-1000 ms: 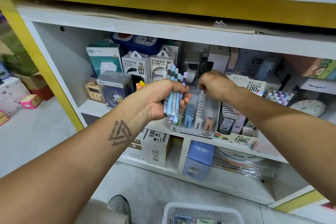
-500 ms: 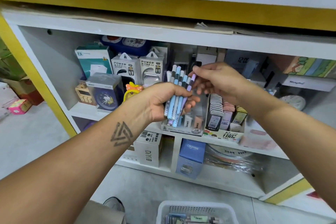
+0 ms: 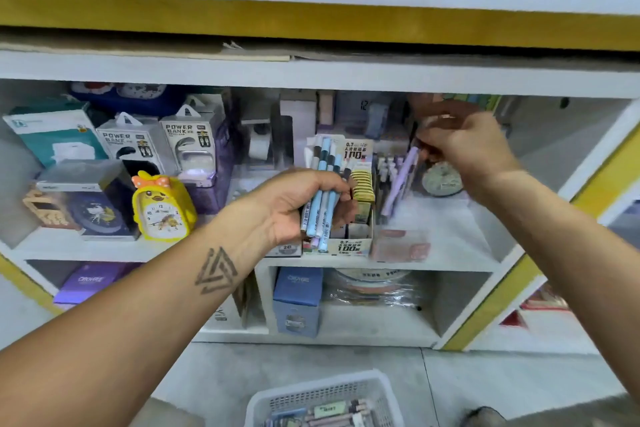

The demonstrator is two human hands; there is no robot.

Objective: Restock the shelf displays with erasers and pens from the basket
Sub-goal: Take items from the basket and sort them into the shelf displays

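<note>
One purple pen [image 3: 398,180] pinched in right-hand fingers [image 3: 429,146], steeply tilted, lower end toward shelf display [image 3: 398,246].

Left hand [image 3: 298,204] gripping a bundle of light-blue and white pens [image 3: 320,198] before the white shelf [image 3: 446,263]. Right hand [image 3: 460,146], further right and higher, pinching a single lilac pen [image 3: 401,177] tilted over a clear display box [image 3: 398,243]. Yellow duck-shaped alarm clock [image 3: 161,210] left of the bundle. White perforated plastic basket [image 3: 325,402] on the floor, below both hands.
</note>
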